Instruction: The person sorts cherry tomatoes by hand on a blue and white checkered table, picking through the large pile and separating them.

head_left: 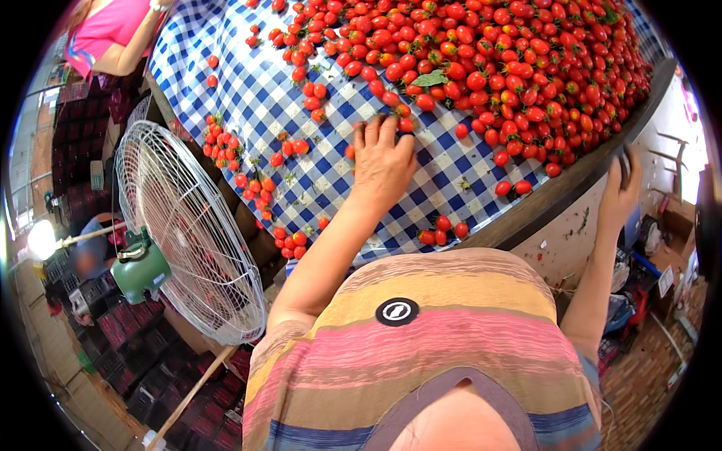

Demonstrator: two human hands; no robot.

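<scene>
My left hand (383, 161) reaches over a blue-and-white checked cloth (444, 177). Its fingers curl down around a few cherry tomatoes at the near edge of a large red heap (519, 83); the palm side is hidden. One cherry tomato (406, 125) lies right by the index fingertip. My right hand (623, 188) hangs beside the dark table edge (560, 194) on the right, fingers pointing away from me and somewhat apart, with nothing visible in them. Loose cherry tomatoes (223, 146) sit in small groups along the left side, and others (442, 231) lie near my body.
A large wire-caged fan (192, 233) with a green motor housing stands close on my left. Behind it are stacks of dark crates (150, 346). A person in a pink top (113, 34) is at the far left. Boxes (673, 248) and assorted items crowd the floor at right.
</scene>
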